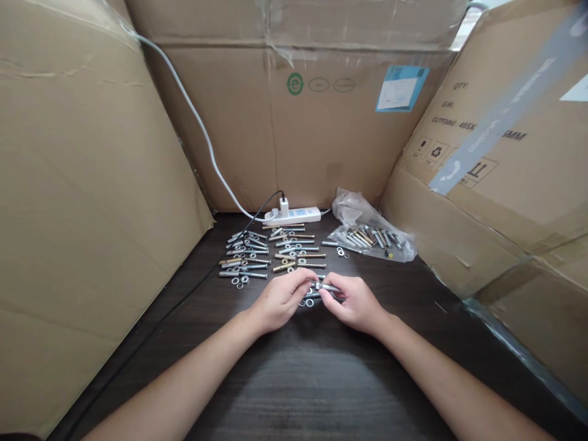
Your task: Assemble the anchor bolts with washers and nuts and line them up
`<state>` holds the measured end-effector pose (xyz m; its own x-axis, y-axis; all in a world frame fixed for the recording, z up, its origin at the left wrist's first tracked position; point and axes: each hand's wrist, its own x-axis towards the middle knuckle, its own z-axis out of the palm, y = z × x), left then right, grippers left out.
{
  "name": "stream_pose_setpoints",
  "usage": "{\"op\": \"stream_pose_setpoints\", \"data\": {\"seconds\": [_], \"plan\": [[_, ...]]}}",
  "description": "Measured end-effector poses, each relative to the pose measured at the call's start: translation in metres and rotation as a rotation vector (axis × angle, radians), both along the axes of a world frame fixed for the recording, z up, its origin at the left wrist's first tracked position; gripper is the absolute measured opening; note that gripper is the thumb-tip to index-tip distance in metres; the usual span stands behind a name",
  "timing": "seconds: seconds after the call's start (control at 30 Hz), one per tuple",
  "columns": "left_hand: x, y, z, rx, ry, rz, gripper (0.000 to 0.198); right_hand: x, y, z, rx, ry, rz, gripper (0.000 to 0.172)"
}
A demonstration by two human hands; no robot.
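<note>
Between my two hands is a silver metal bolt, held roughly level just above the table, with a nut showing near its left end. My right hand pinches the bolt's right part between thumb and fingers. My left hand is closed at the left end beside the nut, its fingertips partly hiding that end. Beneath my hands lie a washer and other loose metal pieces, partly covered by my fingers.
Rows of bolts, sleeves, nuts and washers lie beyond my hands. A clear plastic bag of bolts rests at back right. Behind stands a white power strip, and a black cable crosses the left. Cardboard walls enclose the table.
</note>
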<state>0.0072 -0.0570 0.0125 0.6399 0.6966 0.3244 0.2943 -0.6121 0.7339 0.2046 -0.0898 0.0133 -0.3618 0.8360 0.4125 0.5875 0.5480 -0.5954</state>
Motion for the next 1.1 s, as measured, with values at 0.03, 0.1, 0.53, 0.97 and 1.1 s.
{"op": "stream_pose_setpoints", "data": {"seconds": [0.03,0.1,0.53,0.97,1.1], "plan": [[0.0,0.0,0.001,-0.011,0.023,0.008,0.022,0.0,0.0,0.0,0.0,0.001,0.005,0.015],[-0.001,-0.001,0.002,-0.014,0.065,0.012,0.025,0.0,0.0,0.0,0.0,0.004,0.009,0.015],[0.0,-0.003,-0.001,0.221,-0.044,0.084,0.019,-0.001,0.001,0.001,0.013,0.033,-0.042,0.016],[-0.002,-0.001,0.005,0.188,0.07,0.008,0.021,0.003,0.001,0.0,0.009,0.006,-0.017,0.015],[-0.001,-0.002,0.01,0.164,0.079,-0.011,0.019,0.004,0.001,0.0,0.004,0.009,-0.003,0.015]]}}
